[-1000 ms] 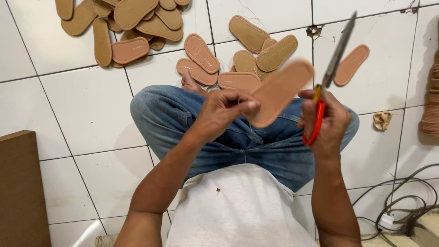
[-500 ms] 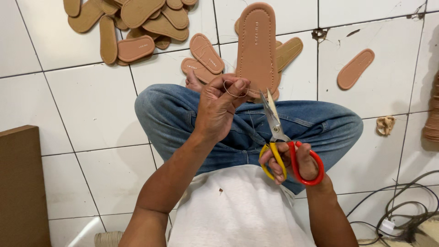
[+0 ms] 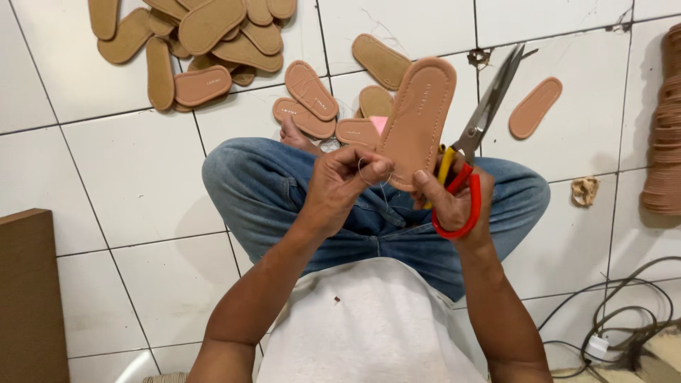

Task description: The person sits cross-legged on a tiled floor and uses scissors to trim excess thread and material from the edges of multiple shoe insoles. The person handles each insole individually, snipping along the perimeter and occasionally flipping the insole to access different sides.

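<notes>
My left hand (image 3: 345, 183) pinches a thin loop of thread beside the heel of a tan shoe insole (image 3: 418, 117), which stands upright above my jeans-clad lap. My right hand (image 3: 447, 202) grips the insole's lower end with thumb and fingers. The same hand has its fingers through the red and yellow handles of a pair of scissors (image 3: 477, 138), whose shut blades point up to the right.
A heap of tan insoles (image 3: 198, 39) lies on the white tiled floor at the top left, with several more (image 3: 312, 96) just beyond my knees. One insole (image 3: 535, 108) lies alone at the right. A stack of soles (image 3: 663, 135) stands at the right edge. Cables (image 3: 624, 333) trail at the lower right; a brown board (image 3: 28, 298) is at the left.
The right hand with the scissors rose from low by my lap up to the insole and now grips its lower end. The scissor blades swung up to the right. The left hand stays pinching thread.
</notes>
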